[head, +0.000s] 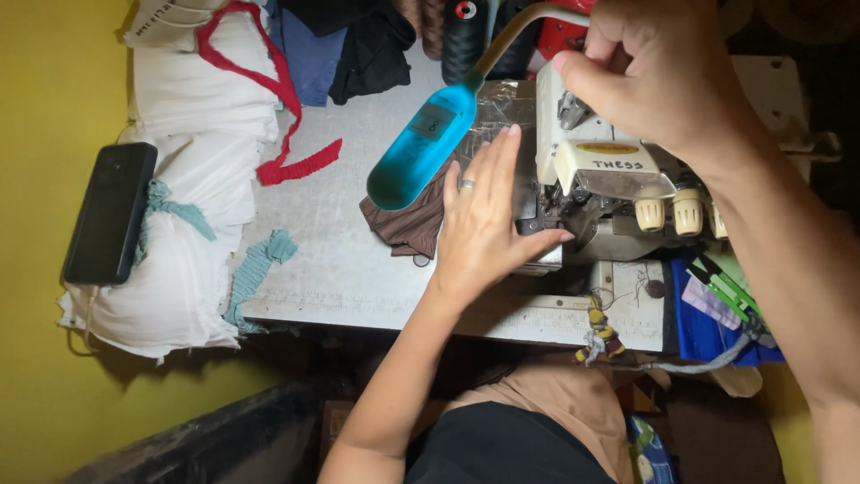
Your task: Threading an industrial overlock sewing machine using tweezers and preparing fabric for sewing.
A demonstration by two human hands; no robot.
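Note:
My left hand lies flat, fingers spread, on brown fabric at the needle area of a cream overlock sewing machine; a ring sits on one finger. Up at the machine's upper part, my right hand has its fingers curled, thumb pressing near a metal piece; what it grips is hidden. A blue lamp head on a flexible neck hangs just left of my left hand.
Folded white cloth with red trim and teal strips is stacked at the table's left, a black phone on it. Dark thread cones stand at the back. Blue fabric and green clips lie at the right.

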